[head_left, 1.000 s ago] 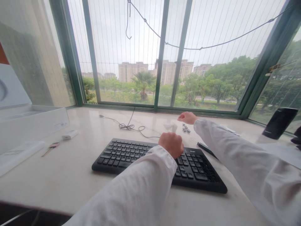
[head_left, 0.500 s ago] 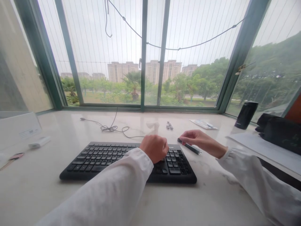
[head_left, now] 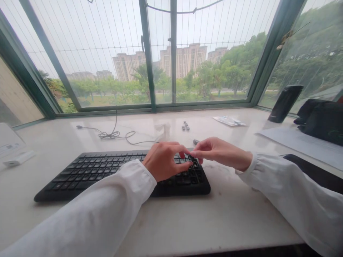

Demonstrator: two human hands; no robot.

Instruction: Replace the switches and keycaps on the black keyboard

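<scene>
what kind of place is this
Probably a home or office work spot by a window: a black keyboard on a pale stone counter, before a green-framed window overlooking apartment blocks.

The keyboard point(head_left: 107, 175) is black, the shirt sleeves point(head_left: 80, 217) white, and the window frames point(head_left: 173, 53) dark green.

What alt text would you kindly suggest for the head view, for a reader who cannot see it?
A person's left hand and right hand, in white sleeves, have fingertips close together over a black keyboard on a pale sill. Behind, a green-framed window overlooks trees and apartment blocks.
</scene>
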